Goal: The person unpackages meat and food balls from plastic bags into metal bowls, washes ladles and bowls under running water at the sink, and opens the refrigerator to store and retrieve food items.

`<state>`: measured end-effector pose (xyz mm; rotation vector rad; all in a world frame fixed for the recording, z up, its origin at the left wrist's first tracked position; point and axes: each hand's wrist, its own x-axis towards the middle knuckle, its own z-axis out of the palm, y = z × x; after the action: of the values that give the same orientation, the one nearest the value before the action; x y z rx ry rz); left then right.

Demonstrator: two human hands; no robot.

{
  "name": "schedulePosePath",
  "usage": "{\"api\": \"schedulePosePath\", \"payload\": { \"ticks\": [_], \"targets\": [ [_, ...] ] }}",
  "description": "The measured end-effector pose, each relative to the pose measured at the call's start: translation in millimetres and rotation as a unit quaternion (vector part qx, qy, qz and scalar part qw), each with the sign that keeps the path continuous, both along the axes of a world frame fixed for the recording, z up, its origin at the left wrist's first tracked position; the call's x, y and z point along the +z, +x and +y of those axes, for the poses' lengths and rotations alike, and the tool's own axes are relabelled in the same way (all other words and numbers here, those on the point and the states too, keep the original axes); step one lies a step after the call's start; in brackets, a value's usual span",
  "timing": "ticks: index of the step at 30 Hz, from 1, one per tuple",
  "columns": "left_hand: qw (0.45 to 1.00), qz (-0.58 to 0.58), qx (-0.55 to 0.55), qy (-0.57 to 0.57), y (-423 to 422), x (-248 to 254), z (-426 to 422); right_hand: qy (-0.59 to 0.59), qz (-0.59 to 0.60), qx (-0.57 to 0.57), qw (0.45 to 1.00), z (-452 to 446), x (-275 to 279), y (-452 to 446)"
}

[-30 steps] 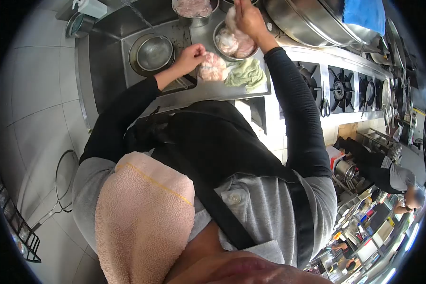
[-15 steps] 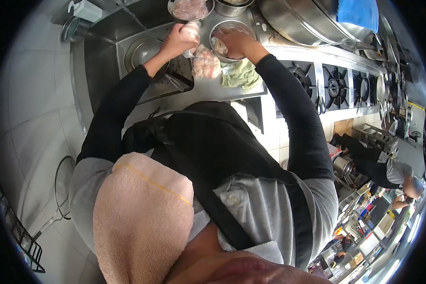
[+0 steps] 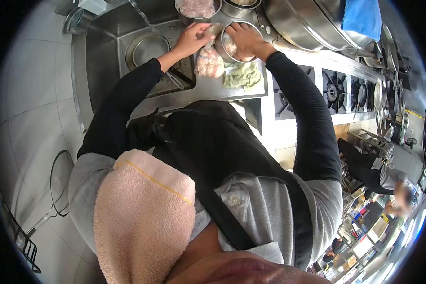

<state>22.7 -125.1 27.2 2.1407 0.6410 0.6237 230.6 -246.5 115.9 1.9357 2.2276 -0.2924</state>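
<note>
My right hand (image 3: 247, 40) reaches into a round metal bowl (image 3: 217, 47), its fingers curled over pale raw meat in clear plastic (image 3: 230, 45). The bowl looks tilted, with its outer side showing on the left. Just left of the bowl, my left hand (image 3: 192, 40) has its fingers bent around something greyish that I cannot make out. Below those fingers a clear bag of raw meat (image 3: 209, 64) rests on the steel counter. A folded green cloth (image 3: 243, 75) lies in front of the bowl.
A steel sink (image 3: 104, 61) with a pan (image 3: 149, 49) is on the left; water runs from above. Behind my hands stand a bowl of meat (image 3: 197, 8) and another metal pot (image 3: 240, 9). Gas burners (image 3: 335, 90) extend right. A co-worker (image 3: 378, 175) stands at far right.
The meat bag that was in my left hand no longer shows there, and that hand has moved right, against the bowl. The bowl has tipped, with my right hand still in it.
</note>
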Motion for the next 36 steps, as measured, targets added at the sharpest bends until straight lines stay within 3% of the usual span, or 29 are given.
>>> {"api": "schedulePosePath", "payload": {
  "ticks": [3, 6, 7, 11, 17, 22, 24, 29, 30, 32, 33, 35, 36],
  "targets": [
    [0.995, -0.099, -0.023, -0.009, 30, 25, -16, 0.003, -0.03, 0.026, 0.999, -3, 2, -1],
    [0.989, 0.061, -0.036, -0.132, 57, 22, -7, 0.023, -0.031, 0.039, 0.999, -9, -5, -5],
    [0.994, 0.047, -0.04, -0.094, 60, 19, -5, 0.024, -0.019, 0.039, 0.999, -10, -4, -5],
    [0.983, 0.134, -0.037, -0.118, 64, 26, -4, 0.062, 0.059, 0.041, 0.995, -16, -16, 5],
    [0.953, 0.205, -0.05, -0.216, 64, 52, -3, 0.115, 0.18, 0.017, 0.977, -20, -17, 25],
    [0.932, 0.145, -0.083, -0.322, 55, 39, 18, 0.11, 0.293, -0.049, 0.949, -29, -8, 41],
    [0.932, 0.088, -0.091, -0.341, 47, 42, 29, 0.159, 0.305, -0.048, 0.938, -32, -13, 49],
    [0.974, 0.056, -0.213, -0.049, 48, 48, 10, 0.152, 0.34, -0.189, 0.909, -41, -7, 51],
    [0.976, 0.055, -0.208, -0.033, 49, 49, 1, 0.145, 0.349, -0.207, 0.902, -40, -3, 50],
    [0.985, 0.005, -0.151, -0.081, 57, 29, -13, 0.13, 0.366, -0.247, 0.888, -40, 3, 51],
    [0.982, 0.009, -0.148, -0.12, 57, 31, -15, 0.19, 0.328, -0.239, 0.894, -38, -4, 49],
    [0.97, 0.015, -0.144, -0.197, 58, 37, -18, 0.177, 0.438, -0.259, 0.842, -41, -15, 51],
    [0.974, 0.022, -0.142, -0.173, 62, 31, -13, 0.172, 0.491, -0.267, 0.811, -39, -14, 51]
  ]
}}
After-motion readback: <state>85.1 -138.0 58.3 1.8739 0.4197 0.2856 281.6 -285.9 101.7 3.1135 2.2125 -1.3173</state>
